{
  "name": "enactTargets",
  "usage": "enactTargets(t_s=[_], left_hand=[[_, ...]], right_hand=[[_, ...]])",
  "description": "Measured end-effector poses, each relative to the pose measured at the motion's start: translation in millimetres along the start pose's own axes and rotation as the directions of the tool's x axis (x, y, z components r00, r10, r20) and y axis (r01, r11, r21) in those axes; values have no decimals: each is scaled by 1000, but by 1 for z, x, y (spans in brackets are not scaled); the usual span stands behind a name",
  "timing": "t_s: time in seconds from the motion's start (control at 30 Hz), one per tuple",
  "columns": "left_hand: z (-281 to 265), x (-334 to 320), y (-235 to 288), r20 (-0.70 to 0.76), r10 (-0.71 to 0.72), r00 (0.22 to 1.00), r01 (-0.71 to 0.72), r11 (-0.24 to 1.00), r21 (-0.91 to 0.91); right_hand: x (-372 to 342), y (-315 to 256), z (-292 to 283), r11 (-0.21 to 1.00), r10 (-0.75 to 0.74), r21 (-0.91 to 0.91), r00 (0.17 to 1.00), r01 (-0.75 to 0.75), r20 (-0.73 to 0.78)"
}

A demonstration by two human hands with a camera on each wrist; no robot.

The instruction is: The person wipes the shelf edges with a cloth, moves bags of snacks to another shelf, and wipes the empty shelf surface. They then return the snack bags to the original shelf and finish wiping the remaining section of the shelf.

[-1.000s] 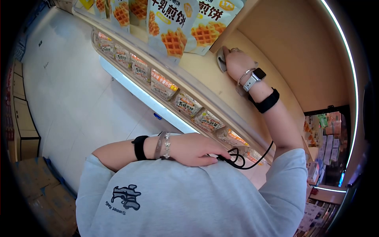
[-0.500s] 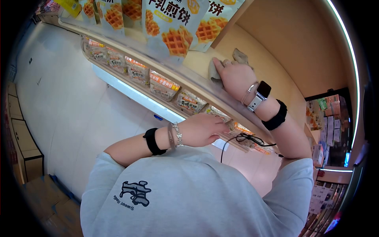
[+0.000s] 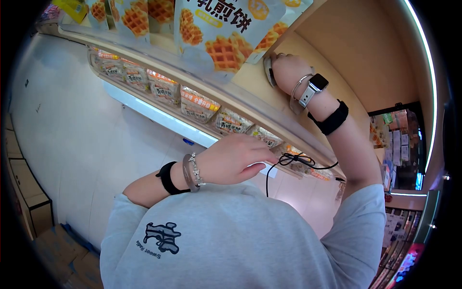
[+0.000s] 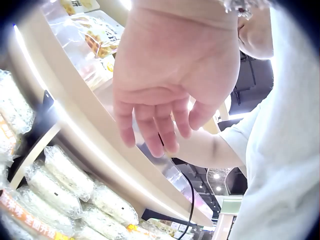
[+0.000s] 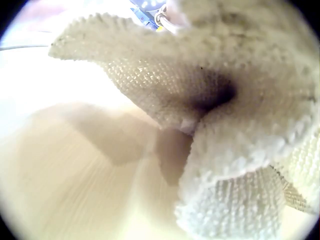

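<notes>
My right hand grips a greyish-white cloth on the pale wooden shelf, just beside the waffle pouches. In the right wrist view the folded, coarse-woven cloth fills much of the picture and hides my fingers. My left hand hovers in front of my shirt and the lower shelf edge, holding nothing. Its palm and loosely bent fingers show in the left wrist view. A black cable with a tied loop hangs close to its fingertips.
Stand-up waffle pouches line the shelf left of my right hand. A clear plastic lip runs along its front. Bagged snacks fill the tier below. A side panel closes the right end. Cardboard boxes lie on the floor.
My right hand with the cloth moved toward the shelf's front edge, then back deeper in. My left hand rose from the shirt, away from the cable it was touching.
</notes>
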State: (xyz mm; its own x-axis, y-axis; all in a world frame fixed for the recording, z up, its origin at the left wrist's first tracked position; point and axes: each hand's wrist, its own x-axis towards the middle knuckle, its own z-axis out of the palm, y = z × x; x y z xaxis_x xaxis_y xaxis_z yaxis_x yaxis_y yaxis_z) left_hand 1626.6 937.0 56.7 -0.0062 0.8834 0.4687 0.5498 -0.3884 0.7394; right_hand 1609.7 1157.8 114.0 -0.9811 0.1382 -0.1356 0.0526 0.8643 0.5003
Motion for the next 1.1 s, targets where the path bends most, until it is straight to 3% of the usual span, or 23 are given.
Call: enactTargets(t_s=[0.1, 0.2, 0.27, 0.33, 0.43, 0.53, 0.6, 0.67, 1.0, 1.1], left_hand=[[-3, -5, -2, -40, -11, 999, 11, 1000, -15], [-8, -15, -1, -94, -20, 995, 21, 1000, 10], [-14, -27, -3, -112, -67, 991, 69, 998, 9], [-21, -46, -8, -98, -166, 981, 165, 986, -20], [-29, -73, -11, -148, -358, 922, 350, 934, -77], [-28, -90, -17, -197, -455, 868, 448, 890, -79], [-30, -90, -15, -217, -489, 845, 481, 872, -94], [-34, -84, -11, -243, -470, 849, 468, 881, -70], [-40, -63, -12, -279, -420, 864, 425, 904, -46], [-47, -46, -4, -307, -326, 894, 341, 940, -5]], right_hand=[[6, -2, 2, 998, 19, -67, 999, -16, 40], [-1, 14, -4, 991, 18, 134, 1000, -15, -25], [-9, 37, -2, 985, 30, 167, 997, -41, 68], [-19, 58, 15, 991, 130, -33, 991, -130, 9], [-35, 76, 10, 966, 199, -148, 974, -214, -112], [-24, 85, -2, 957, 109, 289, 937, -8, -332], [-12, 69, -3, 882, 50, 456, 940, 117, -339], [4, 55, 11, 830, -44, 524, 959, 192, -281], [7, 33, 22, 858, -47, 468, 938, 214, -343], [6, 29, 19, 892, -43, 413, 943, 186, -331]])
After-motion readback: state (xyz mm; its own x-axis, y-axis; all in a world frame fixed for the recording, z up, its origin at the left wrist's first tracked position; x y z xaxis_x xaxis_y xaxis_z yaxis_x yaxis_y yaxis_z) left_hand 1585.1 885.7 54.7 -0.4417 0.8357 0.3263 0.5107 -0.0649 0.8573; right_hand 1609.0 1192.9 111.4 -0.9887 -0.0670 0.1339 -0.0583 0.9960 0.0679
